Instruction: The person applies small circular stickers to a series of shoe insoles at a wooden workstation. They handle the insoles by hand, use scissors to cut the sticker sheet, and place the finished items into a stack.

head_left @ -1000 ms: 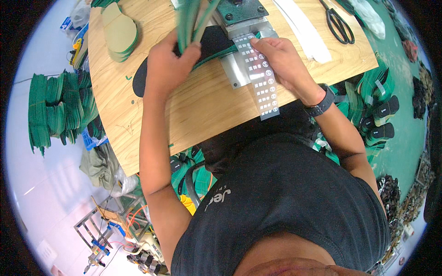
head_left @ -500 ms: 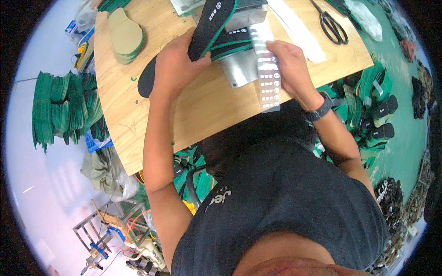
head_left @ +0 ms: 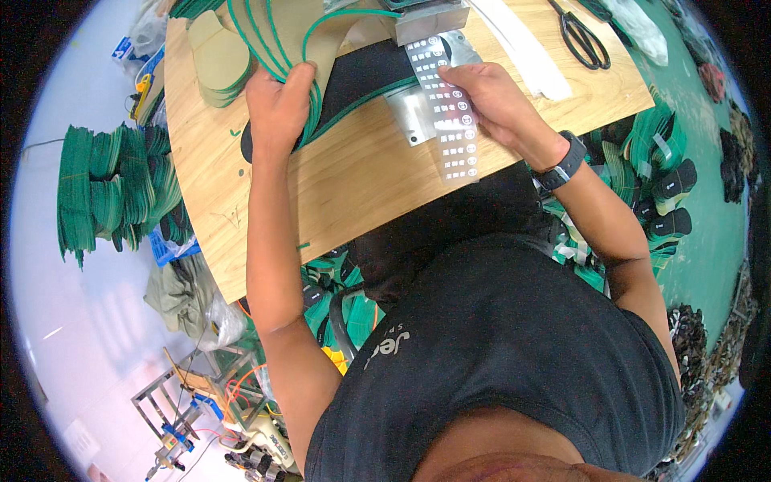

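My left hand (head_left: pixel 277 104) is closed around the edges of several green-edged insoles (head_left: pixel 325 48), which fan apart with their tan undersides showing. Beneath them a black insole (head_left: pixel 373 68) lies across the table, its right end on a metal plate (head_left: pixel 411 124) and partly covered by a clear strip of white printed labels (head_left: pixel 456 132). Thumb and fingers of my right hand (head_left: pixel 498 100) pinch that strip at its right edge, and its lower end hangs toward the table's front edge. Just beyond the strip's top stands a metal block (head_left: pixel 434 22).
Tan insoles (head_left: pixel 217 56) are stacked at the table's far left, and black-handled scissors (head_left: pixel 585 42) lie at the far right beside white strips (head_left: pixel 526 56). Green insole bundles (head_left: pixel 112 189) stand left of the wooden table (head_left: pixel 353 201); more insoles (head_left: pixel 662 181) are piled on the right.
The insoles in my left hand have tipped over from black face to tan underside and fanned out. My right hand has shifted the label strip slightly left, over the black insole.
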### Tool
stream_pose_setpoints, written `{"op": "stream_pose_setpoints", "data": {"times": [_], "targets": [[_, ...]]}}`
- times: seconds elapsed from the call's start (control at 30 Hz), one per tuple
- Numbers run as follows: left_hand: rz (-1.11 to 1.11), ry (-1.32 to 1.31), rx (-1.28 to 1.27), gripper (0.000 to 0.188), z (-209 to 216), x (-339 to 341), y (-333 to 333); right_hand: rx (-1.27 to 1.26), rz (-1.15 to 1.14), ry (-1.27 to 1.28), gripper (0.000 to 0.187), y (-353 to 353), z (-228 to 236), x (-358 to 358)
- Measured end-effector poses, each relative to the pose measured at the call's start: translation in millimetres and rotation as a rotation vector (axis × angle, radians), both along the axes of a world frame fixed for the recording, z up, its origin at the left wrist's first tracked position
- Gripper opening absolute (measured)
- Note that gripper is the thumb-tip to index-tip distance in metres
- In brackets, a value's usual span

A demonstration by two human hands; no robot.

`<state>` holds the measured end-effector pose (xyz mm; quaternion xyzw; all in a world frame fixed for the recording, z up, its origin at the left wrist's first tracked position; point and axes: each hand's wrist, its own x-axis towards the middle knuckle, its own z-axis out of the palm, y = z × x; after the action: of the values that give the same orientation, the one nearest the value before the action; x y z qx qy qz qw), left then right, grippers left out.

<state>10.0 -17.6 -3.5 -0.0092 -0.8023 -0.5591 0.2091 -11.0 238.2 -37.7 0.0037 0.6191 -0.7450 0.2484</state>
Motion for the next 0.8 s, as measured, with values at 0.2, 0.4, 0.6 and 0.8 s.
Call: {"op": "stream_pose_setpoints", "data": {"times": [0.2,0.4,0.6,0.8], "targets": [[-0.015,-0.012,-0.066,0.022,-3.2,-0.8,-4.6,-0.131,-0.149,-0.087,0.022,-3.2,15.4,5.7],[-0.001,-0.024,-0.060,0.025,-3.7,1.2,-2.8,-0.041,0.054,-0.111,0.021,8.6,11.5,-6.1],[0.000,-0.035,-0.120,0.024,1.9,2.0,0.8,-0.038,0.021,-0.080,0.020,3.4,11.6,-1.8],[0.037,-0.041,-0.100,0.024,3.2,3.0,6.1,0.055,0.101,-0.010,0.021,6.1,10.2,-1.3]]}}
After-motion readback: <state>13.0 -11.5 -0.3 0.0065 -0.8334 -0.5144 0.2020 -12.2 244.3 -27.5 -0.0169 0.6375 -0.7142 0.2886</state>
